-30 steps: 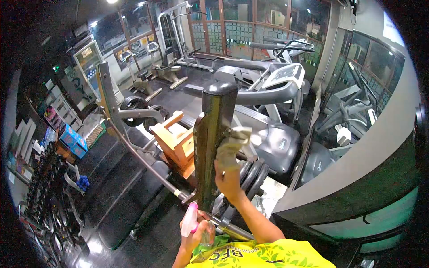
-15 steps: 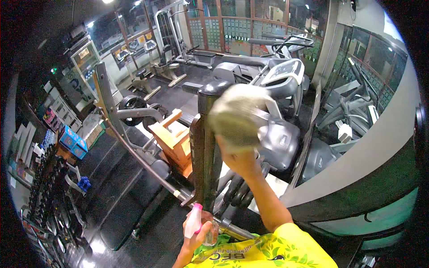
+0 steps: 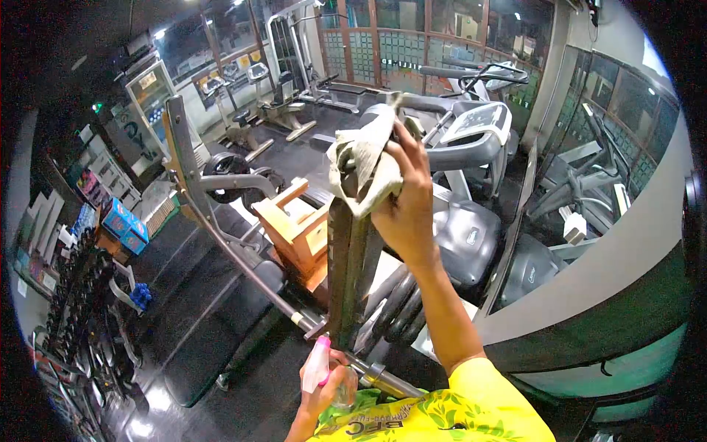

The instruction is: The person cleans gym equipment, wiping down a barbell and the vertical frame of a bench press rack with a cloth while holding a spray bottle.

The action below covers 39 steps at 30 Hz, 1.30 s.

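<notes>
A pale cloth [image 3: 361, 166] covers the top of the dark upright post [image 3: 345, 272]. My right hand [image 3: 407, 199] presses it there, its fingers bent over the cloth's right side. Low in the view, my left hand [image 3: 322, 387] is wrapped round a clear spray bottle [image 3: 345, 389] with a pink and white head, held beside the foot of the post. A long metal bar [image 3: 258, 283] runs diagonally past the post, just above the bottle.
Left of the post stand a wooden box [image 3: 298, 239] and a black bench [image 3: 213, 331]. Weight plates [image 3: 398, 309] hang at the post's right. Behind is a treadmill [image 3: 471, 132]; a mirror [image 3: 589, 162] lines the right wall. Dumbbells [image 3: 70, 295] fill a rack at far left.
My right hand and the cloth have risen from the post's right side to its top, and the cloth is now spread over it. My left hand still holds the bottle in nearly the same place.
</notes>
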{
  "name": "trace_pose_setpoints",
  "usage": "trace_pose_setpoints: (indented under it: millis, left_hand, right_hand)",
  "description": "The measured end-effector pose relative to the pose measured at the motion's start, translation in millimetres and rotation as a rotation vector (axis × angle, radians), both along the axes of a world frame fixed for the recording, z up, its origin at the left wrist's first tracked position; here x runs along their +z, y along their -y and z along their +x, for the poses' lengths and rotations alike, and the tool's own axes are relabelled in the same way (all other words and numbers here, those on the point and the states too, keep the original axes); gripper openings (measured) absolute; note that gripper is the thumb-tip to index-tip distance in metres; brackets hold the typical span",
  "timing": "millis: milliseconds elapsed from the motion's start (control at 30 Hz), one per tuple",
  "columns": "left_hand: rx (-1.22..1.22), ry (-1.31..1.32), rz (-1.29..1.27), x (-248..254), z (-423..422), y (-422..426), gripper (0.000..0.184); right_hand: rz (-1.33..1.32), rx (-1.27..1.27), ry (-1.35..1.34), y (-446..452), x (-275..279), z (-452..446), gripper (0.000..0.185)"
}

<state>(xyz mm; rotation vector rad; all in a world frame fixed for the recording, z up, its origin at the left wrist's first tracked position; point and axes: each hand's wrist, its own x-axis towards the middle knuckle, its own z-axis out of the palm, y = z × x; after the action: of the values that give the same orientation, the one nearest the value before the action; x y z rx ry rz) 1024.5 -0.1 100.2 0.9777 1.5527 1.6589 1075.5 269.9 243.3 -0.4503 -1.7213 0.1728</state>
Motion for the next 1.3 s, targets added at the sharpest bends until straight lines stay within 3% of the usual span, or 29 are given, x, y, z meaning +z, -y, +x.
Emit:
trace_pose_setpoints:
  millis: [67,100,133,200,300,333,400,533,633,667,700,733,800,867,933,967,1000,1033,1067,1100,1133,1200,1233,1300]
  left_hand:
    - [0.023,-0.023,0.018,-4,1,0,0.017]
    - [0.006,-0.028,0.022,0,2,-1,0.017]
    - [-0.009,-0.034,0.028,3,3,0,0.017]
    - [-0.02,-0.067,0.029,-11,-1,2,0.017]
    - [-0.031,-0.033,0.046,-7,2,2,0.016]
    - [-0.028,0.039,0.057,-4,5,2,0.016]
    - [-0.036,0.042,0.056,-6,4,2,0.016]
    - [-0.03,-0.078,0.035,8,7,2,0.016]
    - [-0.085,0.011,0.059,1,6,7,0.017]
    - [-0.09,0.013,0.064,1,7,6,0.017]
    - [-0.069,-0.029,0.062,2,7,6,0.018]
    - [-0.047,-0.071,0.061,2,7,4,0.018]
    - [-0.047,-0.106,0.066,4,7,3,0.017]
    - [-0.036,-0.143,0.068,6,6,1,0.017]
    - [-0.063,-0.155,0.064,8,5,2,0.015]
    - [-0.065,-0.151,0.061,8,5,2,0.015]
    - [-0.055,-0.154,0.054,7,5,2,0.015]
    - [-0.044,-0.158,0.051,6,5,1,0.015]
    - [-0.046,-0.157,0.052,2,5,1,0.015]
    - [-0.063,-0.023,0.057,-4,4,3,0.015]
    - [-0.08,0.111,0.062,-7,4,4,0.015]
    - [-0.076,0.103,0.084,-5,3,1,0.014]
    - [-0.065,0.092,0.103,-4,3,1,0.014]
    - [-0.067,0.141,0.117,-8,5,2,0.014]
  right_hand:
    - [-0.007,0.075,-0.027,-15,4,-1,0.036]
    - [-0.038,0.093,-0.058,-27,4,-2,0.028]
    - [-0.057,0.071,0.137,-43,12,0,0.025]
    - [-0.559,0.382,0.307,-43,47,17,0.018]
    - [-0.671,0.442,0.379,-75,48,17,0.021]
    - [-0.668,0.44,0.382,-83,42,17,0.021]
    - [-0.901,0.734,0.173,-93,31,15,0.024]
    - [-1.097,0.825,-0.206,-90,9,18,0.029]
    - [-1.192,0.71,-0.008,-99,-20,24,0.031]
    - [-1.129,1.149,-0.025,-140,-83,17,0.026]
    - [-1.298,0.976,-0.093,-86,-57,16,0.029]
    - [-1.243,1.03,-0.193,-73,-75,14,0.032]
    - [-1.407,1.163,-0.54,-52,-109,5,0.033]
    - [-1.263,1.086,-0.512,-66,-174,3,0.03]
    - [-1.196,0.928,-0.191,-41,-174,15,0.03]
    - [-1.139,0.865,-0.136,-52,-219,13,0.03]
    - [-1.02,0.599,0.181,-49,-247,22,0.029]
    - [-1.323,0.714,-0.019,-29,-237,21,0.026]
    - [-1.341,0.785,-0.023,-24,-265,19,0.027]
    - [-1.404,0.776,0.1,1,-239,30,0.033]
    - [-1.48,0.888,0.024,8,-262,29,0.036]
    - [-1.305,0.844,0.061,13,-330,16,0.039]
    - [-1.306,0.844,0.061,15,-329,18,0.039]
    - [-1.561,0.909,0.022,16,-325,20,0.042]
